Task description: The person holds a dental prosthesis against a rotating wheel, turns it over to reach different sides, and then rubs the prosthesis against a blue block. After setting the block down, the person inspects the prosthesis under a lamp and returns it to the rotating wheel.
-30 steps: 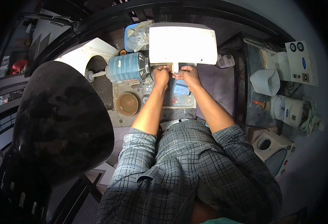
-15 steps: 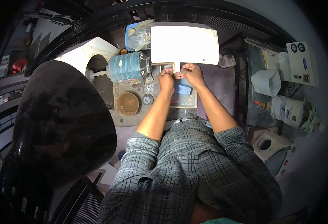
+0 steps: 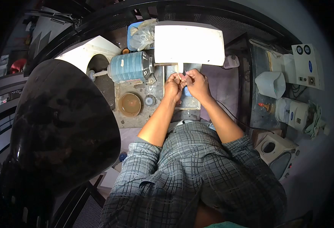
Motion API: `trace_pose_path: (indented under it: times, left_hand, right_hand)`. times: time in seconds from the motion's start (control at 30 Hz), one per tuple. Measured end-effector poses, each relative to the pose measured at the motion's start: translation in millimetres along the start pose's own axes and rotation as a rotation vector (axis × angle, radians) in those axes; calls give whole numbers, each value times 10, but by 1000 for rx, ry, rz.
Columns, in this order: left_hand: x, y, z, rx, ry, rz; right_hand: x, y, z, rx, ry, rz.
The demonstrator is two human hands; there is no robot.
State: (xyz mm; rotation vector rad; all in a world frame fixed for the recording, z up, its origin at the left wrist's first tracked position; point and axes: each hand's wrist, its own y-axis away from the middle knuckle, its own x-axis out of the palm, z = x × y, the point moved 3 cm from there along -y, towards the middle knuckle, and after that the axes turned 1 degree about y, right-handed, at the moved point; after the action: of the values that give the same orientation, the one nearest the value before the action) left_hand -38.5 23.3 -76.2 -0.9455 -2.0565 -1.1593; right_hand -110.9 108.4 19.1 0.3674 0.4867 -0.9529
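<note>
My left hand (image 3: pixel 173 88) and my right hand (image 3: pixel 197 84) meet just below the white box-shaped cover (image 3: pixel 189 43). Between their fingertips is a small pinkish piece (image 3: pixel 182 77), pinched from both sides; its exact shape is too small to tell. Left of my hands lies the blue motor (image 3: pixel 126 67), whose shaft (image 3: pixel 165 64) points toward them. Under my hands is a shallow tray (image 3: pixel 189 108) with a blue object (image 3: pixel 186 92) in it, mostly hidden by my right hand.
A brown bowl (image 3: pixel 129 104) and a small round brush wheel (image 3: pixel 150 100) sit below the motor. A blue bin with plastic bags (image 3: pixel 142 37) stands behind. A large black rounded object (image 3: pixel 64 125) fills the left. White machines (image 3: pixel 307 66) and a pitcher (image 3: pixel 270 84) are at right.
Both hands have moved slightly down, away from the shaft's end. My right hand has turned and now covers more of the blue object. The pinkish piece shows more clearly.
</note>
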Motion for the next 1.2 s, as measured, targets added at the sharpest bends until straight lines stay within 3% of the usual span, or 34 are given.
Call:
trace_pose_path:
  times: [0.07, 0.17, 0.3, 0.4, 0.47, 0.57, 0.6, 0.67, 0.8, 0.93, 1.2]
  left_hand:
    - [37, 7, 23, 7, 47, 4]
    - [67, 13, 49, -32, 183, -57]
    - [43, -4, 65, -50, 171, -72]
    - [-20, -30, 71, -57, 131, -57]
    - [-78, -84, 75, -52, 108, -44]
    - [-32, -136, 0, -48, 0, -31]
    - [-23, -167, -32, -54, -41, -120]
    - [-64, -311, -61, -38, -26, -244]
    - [-103, -422, -145, 41, -111, -277]
    - [-61, -322, -187, -33, -197, -232]
    - [6, -281, -131, -40, -58, -258]
  right_hand:
    - [-21, 85, 50, -199, 20, -32]
    - [-54, 146, 167, -338, 81, -66]
    - [-69, 153, 221, -409, 122, -85]
    - [-27, 101, 128, -283, 71, -70]
    - [4, 20, 11, -72, -85, -27]
    - [33, -143, -26, 77, 45, 1]
    - [73, -204, -84, 120, 24, 1]
    - [149, -323, -160, 139, 29, -9]
    - [246, -442, -296, 208, 3, 24]
    - [335, -427, -470, 257, -141, -3]
    - [207, -412, -369, 274, -63, 32]
